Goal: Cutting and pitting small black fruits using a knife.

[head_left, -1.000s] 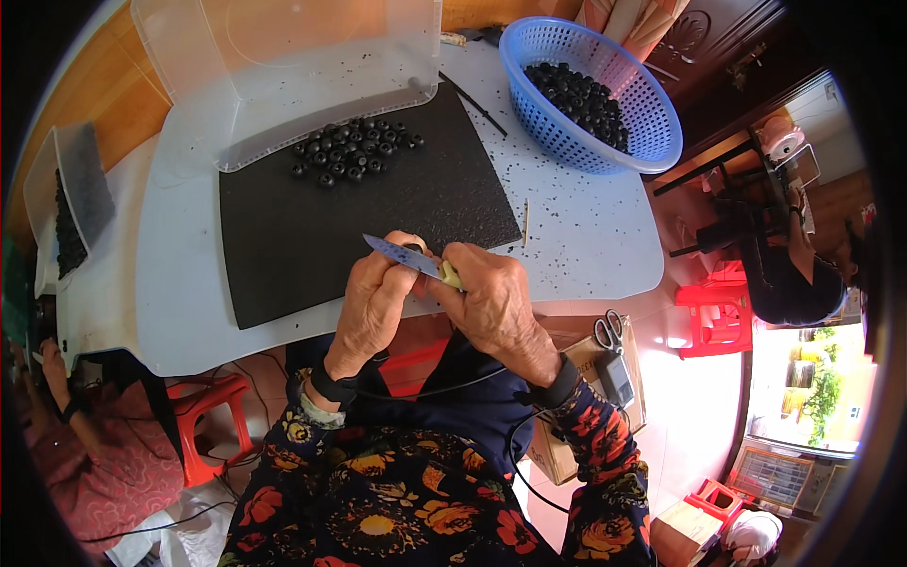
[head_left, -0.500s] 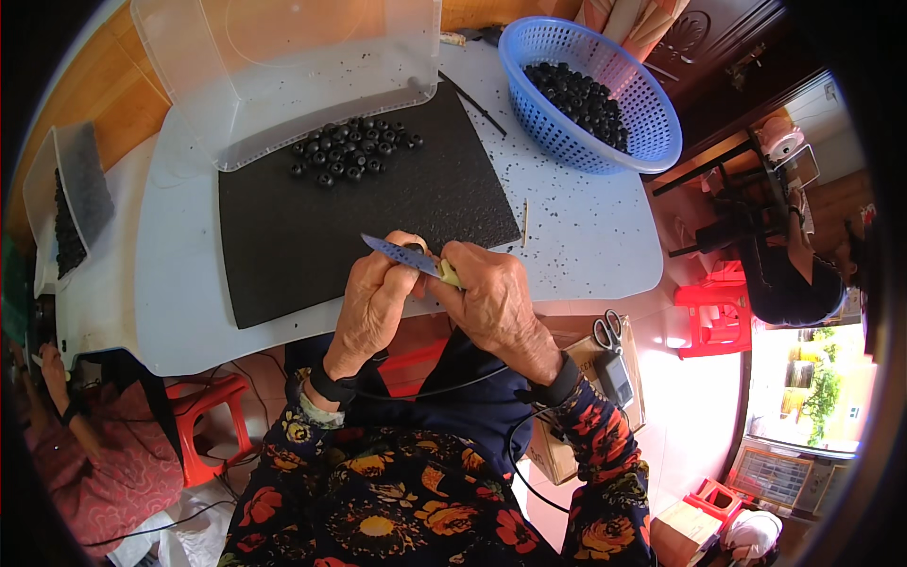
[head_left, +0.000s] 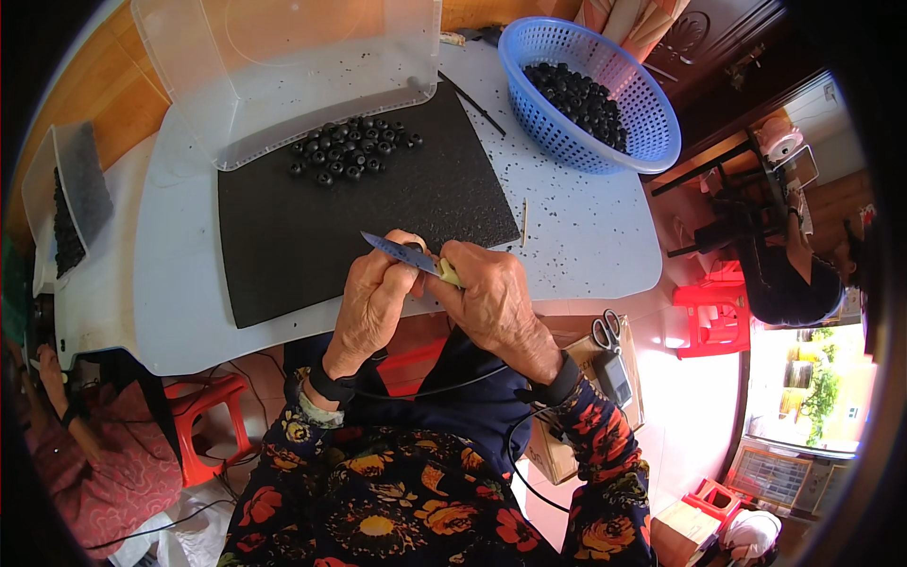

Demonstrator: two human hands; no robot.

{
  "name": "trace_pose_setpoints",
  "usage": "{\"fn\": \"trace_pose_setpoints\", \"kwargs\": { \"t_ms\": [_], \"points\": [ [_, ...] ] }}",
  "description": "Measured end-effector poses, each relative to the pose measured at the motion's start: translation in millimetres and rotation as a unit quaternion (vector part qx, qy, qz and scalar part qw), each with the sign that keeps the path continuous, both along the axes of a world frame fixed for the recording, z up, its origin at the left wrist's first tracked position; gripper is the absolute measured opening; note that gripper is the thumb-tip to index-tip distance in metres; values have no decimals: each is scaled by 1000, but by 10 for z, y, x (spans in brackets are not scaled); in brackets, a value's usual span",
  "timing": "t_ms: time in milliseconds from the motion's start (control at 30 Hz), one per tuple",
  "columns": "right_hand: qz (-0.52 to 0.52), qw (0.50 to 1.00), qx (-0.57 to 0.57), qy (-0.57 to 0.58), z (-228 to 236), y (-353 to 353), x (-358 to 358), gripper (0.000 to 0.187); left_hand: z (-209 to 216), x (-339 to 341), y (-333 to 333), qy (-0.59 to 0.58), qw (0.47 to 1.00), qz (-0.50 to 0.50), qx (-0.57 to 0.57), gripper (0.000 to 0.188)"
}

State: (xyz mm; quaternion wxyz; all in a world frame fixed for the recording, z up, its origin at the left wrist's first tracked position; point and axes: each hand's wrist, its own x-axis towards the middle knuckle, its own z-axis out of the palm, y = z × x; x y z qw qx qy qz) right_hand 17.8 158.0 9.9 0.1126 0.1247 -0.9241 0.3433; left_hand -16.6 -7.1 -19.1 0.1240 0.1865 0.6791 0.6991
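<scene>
My right hand (head_left: 496, 288) is closed round the pale yellow-green handle of a small knife (head_left: 395, 251). Its blade points to the left, across the fingers of my left hand (head_left: 368, 298). Pinched in those left fingers is a small, round, black piece (head_left: 414, 247), mostly covered by the blade and fingertips. Both hands meet just over the near edge of a dark rubbery mat (head_left: 312, 236). Farther back on the mat lies a pile of shiny, round black pieces (head_left: 345, 151), several showing a hole or pale ring.
A blue perforated basket (head_left: 661, 156) of black pieces stands back right on the pale table (head_left: 605, 236), among dark crumbs. A clear plastic bin (head_left: 189, 85) lies tipped behind the mat. A thin stick (head_left: 525, 222) lies right. Scissors (head_left: 607, 331) rest lower right. A co-worker's hand (head_left: 52, 373) shows far left.
</scene>
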Motion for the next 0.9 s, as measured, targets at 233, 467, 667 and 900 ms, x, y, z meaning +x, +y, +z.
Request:
{"fn": "trace_pose_setpoints", "kwargs": {
  "t_ms": [233,467,667,900],
  "points": [
    [12,998,29,47,56,34,-18,18,151,27,-39,33,999,-27,-23,25],
    [-96,993,-67,-11,-52,172,-212,20,262,122,5,66,993,-34,88,19],
    [-127,988,-75,-42,-102,169,-136,21,175,88,28,67,992,-52,97,18],
    [-99,987,-122,-29,6,138,26,17,137,86,61,85,995,-13,52,16]
  ]
}}
